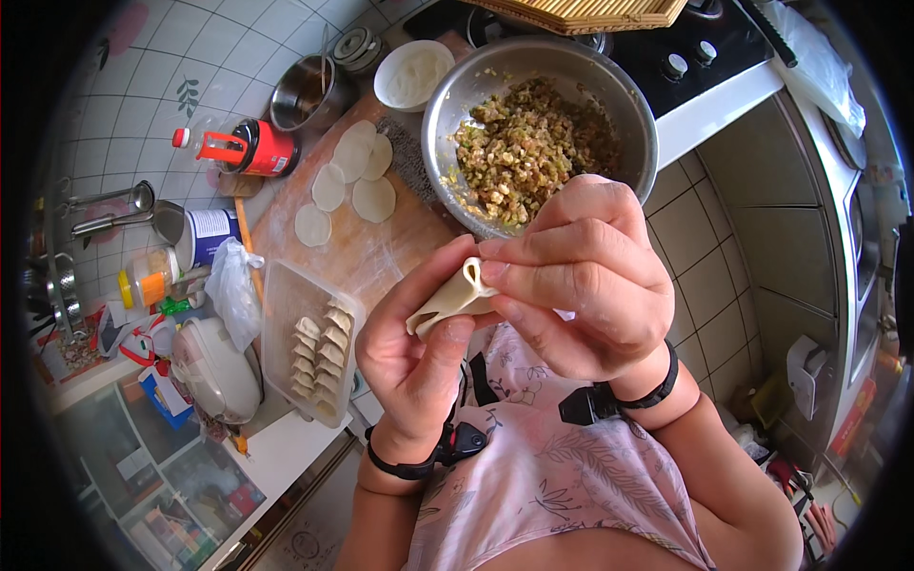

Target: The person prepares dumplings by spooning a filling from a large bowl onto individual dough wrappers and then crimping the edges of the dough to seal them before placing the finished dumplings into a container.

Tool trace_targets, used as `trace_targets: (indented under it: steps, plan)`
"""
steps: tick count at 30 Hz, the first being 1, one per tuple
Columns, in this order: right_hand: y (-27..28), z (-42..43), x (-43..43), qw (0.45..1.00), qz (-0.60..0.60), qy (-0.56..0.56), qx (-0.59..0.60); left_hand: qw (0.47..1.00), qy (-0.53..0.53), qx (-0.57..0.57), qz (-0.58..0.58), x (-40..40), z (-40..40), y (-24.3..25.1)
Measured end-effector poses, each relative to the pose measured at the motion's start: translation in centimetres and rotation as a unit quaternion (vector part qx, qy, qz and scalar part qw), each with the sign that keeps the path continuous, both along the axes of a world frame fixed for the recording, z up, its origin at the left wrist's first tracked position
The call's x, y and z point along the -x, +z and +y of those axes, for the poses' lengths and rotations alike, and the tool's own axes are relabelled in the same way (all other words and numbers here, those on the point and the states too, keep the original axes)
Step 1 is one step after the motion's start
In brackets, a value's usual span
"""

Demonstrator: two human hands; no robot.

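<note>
A folded dumpling wrapper (453, 296) is held up between my hands, its edge pleated into a small loop. My left hand (421, 335) supports it between thumb and fingers, while the fingertips of my right hand (585, 285) pinch its right end. Whether filling is inside cannot be seen. Just behind my right hand stands a steel bowl (646, 143) of chopped filling (535, 150). Several round wrappers (373, 200) lie on the floured wooden board (364, 257). Left of my left hand, a clear plastic container (278, 300) holds two rows of folded dumplings (332, 357).
A white bowl (413, 75), a steel pot (303, 93) and a red-labelled bottle (271, 148) stand behind the board. A woven tray (585, 18) overlaps the black stove (685, 78). Bags and jars crowd the left side, near a rice cooker (218, 371).
</note>
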State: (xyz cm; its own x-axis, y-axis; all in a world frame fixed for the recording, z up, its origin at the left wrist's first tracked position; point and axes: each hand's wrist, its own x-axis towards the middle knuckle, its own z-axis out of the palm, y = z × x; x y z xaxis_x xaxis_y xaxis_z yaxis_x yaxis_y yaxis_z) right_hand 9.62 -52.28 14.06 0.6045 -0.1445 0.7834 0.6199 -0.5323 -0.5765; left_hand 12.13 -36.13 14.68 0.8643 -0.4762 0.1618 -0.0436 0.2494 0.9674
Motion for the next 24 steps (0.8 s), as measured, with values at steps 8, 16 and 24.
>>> trace_targets:
  steps: [8, 16, 24]
  plan:
    - [0.7, 0.0, 0.3, 0.989, 0.085, 0.052, -0.11, 0.997, 0.004, -0.038, 0.069, 0.0, -0.6, 1.5]
    - [-0.7, -1.3, -0.7, 0.979, 0.092, 0.166, -0.075, 0.997, -0.031, -0.065, -0.01, -0.3, 1.0, 0.3]
    - [-0.6, -1.3, -0.5, 0.982, 0.067, 0.16, -0.07, 0.998, -0.048, -0.046, -0.01, -0.3, 0.8, 0.2]
